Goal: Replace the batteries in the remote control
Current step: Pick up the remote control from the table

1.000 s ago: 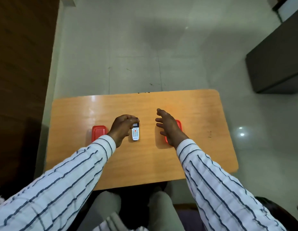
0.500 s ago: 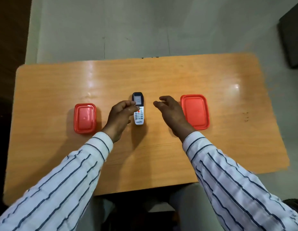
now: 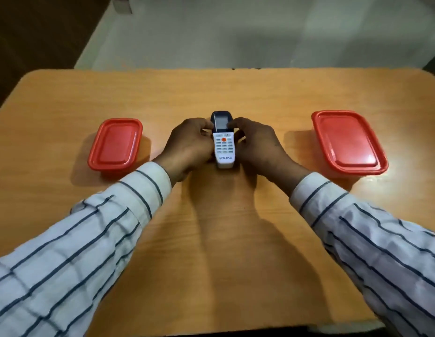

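Observation:
A white remote control [image 3: 224, 145] with a dark screen end and an orange button lies button side up at the middle of the wooden table [image 3: 211, 93]. My left hand [image 3: 187, 147] grips its left side, fingertips at the screen end. My right hand [image 3: 257, 147] grips its right side the same way. The remote's back is hidden, and no batteries are visible.
A small red lidded container [image 3: 115, 144] stands to the left of my hands. A larger red lidded container [image 3: 347, 142] stands to the right. Grey floor lies beyond the table's far edge, with a dark wall at the far left.
My right hand has moved left from beside the larger container and closed on the remote. My left hand keeps its hold. The camera has come closer and lower over the table.

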